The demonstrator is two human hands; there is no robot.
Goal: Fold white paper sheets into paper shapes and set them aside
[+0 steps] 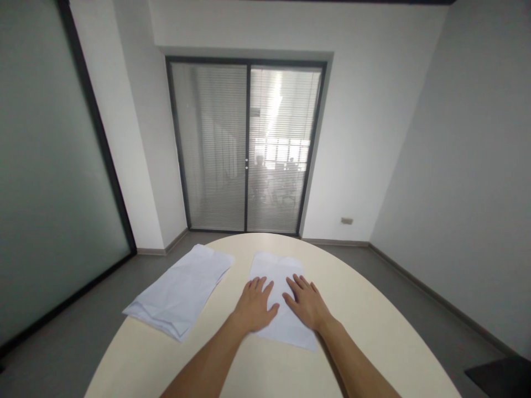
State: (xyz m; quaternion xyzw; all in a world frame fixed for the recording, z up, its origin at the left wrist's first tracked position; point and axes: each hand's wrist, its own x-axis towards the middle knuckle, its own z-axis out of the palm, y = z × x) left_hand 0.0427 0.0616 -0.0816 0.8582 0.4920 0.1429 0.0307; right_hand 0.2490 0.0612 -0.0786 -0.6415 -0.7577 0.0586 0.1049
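Observation:
A white sheet of paper (282,330) lies on the cream round table (357,309) in front of me. My left hand (255,305) rests flat on its left side, fingers spread and thumb pointing inward. On the right side of the same sheet, my right hand (307,303) lies palm down with its fingers apart. A strip of paper shows between the two hands, which do not touch. To the left sits a stack of creased white paper sheets (186,287), apart from my left hand, its lower left corner reaching over the table's edge.
Beyond the table's curved far edge stands a glass double door (246,149) with blinds. A frosted glass panel (53,182) is on the left, and a plain wall (468,166) on the right. A dark object (504,376) shows at the lower right corner.

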